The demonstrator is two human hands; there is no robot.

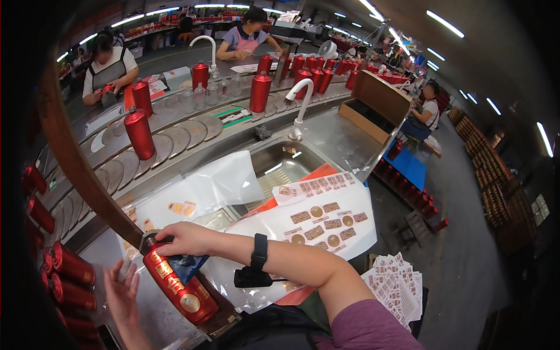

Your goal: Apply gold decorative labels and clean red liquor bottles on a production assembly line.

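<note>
Two hands meet the work at the near left of the table [156, 321]: the right hand [184, 238] is curled down onto the shoulder of a red bottle [175, 284], a blue piece [185, 265] bunched under its palm, while the left hand [121, 289] stands apart just beside it, palm up and fingers spread. The bottle lies aslant, neck away from the body, against a brown support [220, 300], its gold-decorated face turned up. The step in hand looks like pressing or wiping that face — the blue piece hides part of it. Whatever move comes next calls for steadying the bottle, so a pressed spot neither skids nor creases.

Room is tight on the left: more red bottles [71, 274] crowd the edge near the left hand, and a wooden post [79, 175] comes down close to the neck. Rightward the way is low and flatter, though the forearm crosses a white sheet of gold decals [326, 226] that a sleeve could drag; the sink [306, 158] opens beyond.
</note>
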